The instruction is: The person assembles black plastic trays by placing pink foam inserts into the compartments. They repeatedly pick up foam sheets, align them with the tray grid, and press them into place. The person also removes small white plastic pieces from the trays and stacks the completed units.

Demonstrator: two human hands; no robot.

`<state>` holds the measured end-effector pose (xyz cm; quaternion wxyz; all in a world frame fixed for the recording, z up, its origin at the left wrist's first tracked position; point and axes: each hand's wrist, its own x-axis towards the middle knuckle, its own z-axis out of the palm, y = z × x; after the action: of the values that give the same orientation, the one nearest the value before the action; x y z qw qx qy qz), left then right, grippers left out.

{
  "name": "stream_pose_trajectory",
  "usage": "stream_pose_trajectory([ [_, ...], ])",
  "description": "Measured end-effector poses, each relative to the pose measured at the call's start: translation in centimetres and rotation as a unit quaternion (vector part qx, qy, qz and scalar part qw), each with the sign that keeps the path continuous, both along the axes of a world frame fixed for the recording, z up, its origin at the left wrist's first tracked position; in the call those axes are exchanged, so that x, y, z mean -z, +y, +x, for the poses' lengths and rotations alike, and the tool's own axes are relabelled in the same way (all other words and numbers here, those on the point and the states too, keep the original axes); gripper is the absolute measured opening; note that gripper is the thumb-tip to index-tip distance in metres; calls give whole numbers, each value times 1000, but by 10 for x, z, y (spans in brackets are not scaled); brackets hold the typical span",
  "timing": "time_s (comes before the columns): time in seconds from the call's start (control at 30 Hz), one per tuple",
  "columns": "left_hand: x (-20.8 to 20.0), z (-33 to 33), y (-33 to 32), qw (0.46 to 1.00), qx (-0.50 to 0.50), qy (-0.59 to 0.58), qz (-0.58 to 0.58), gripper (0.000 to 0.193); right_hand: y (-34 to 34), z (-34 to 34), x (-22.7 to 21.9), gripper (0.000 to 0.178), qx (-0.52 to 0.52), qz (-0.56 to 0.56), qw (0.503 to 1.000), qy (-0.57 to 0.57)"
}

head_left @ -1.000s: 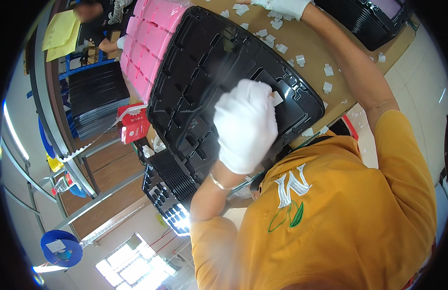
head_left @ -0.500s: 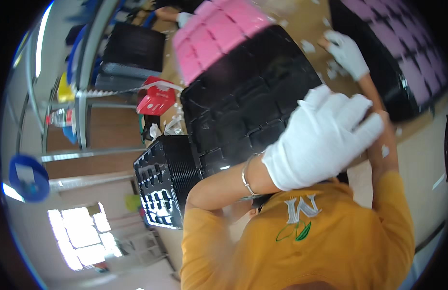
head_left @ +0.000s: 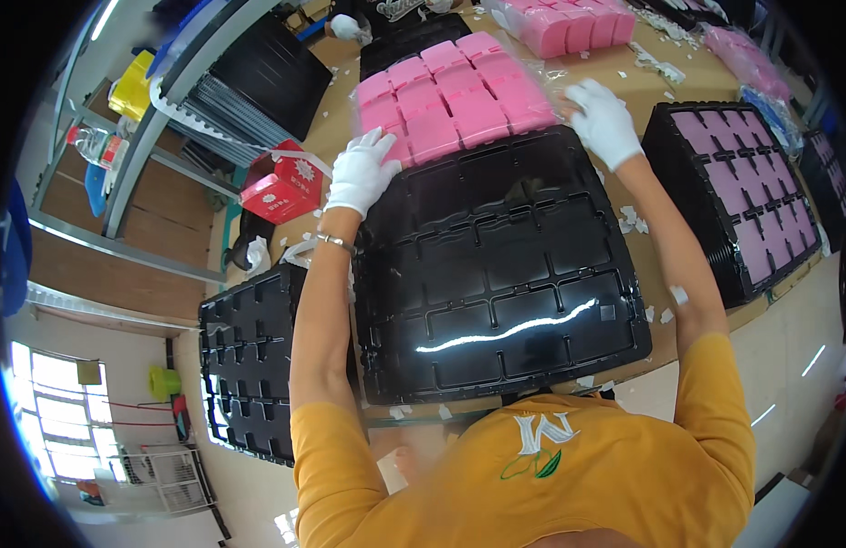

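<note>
Head view shows the pink foam block [head_left: 468, 114] lying just beyond the black tray [head_left: 496, 260], with 2 gloved hands at its near corners. The left hand [head_left: 359, 173] has its fingers on the foam's left corner; whether it grips or only presses, I cannot tell. The right hand [head_left: 604, 123], fingers partly bent, is beside the right corner, near the clear film [head_left: 558, 80]; I cannot tell if it pinches anything.

In my judgement, an uneven pull by the hands could twist the soft foam, and loose film could snag under a finger. The white scraps [head_left: 633, 219] may stick to the film or foam.

The tray comes close to the near edge of the worktop [head_left: 643, 258], so a push toward the body could make it overhang. On the left, the red box [head_left: 286, 187] leaves little room; on the right, a strip is open before the purple-filled tray stack [head_left: 761, 196].
</note>
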<state>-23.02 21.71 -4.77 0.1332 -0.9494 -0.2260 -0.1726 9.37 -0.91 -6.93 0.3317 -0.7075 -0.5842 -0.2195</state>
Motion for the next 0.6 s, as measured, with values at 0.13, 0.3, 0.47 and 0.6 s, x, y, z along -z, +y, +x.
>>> stream_pose_trajectory([
  [0.13,11,13,8,999,-9,37,-20,29,55,16,-8,17,-195,49,971,-130],
  [0.3,15,1,6,999,0,-40,-10,20,63,0,-44,12,-59,-269,956,-102],
  [0.47,1,-2,-4,997,-28,-43,-58,21,55,17,-26,16,-39,-258,961,-90],
  [0.6,3,-9,6,995,-68,-5,-69,26,59,-12,-55,23,15,-360,930,77],
])
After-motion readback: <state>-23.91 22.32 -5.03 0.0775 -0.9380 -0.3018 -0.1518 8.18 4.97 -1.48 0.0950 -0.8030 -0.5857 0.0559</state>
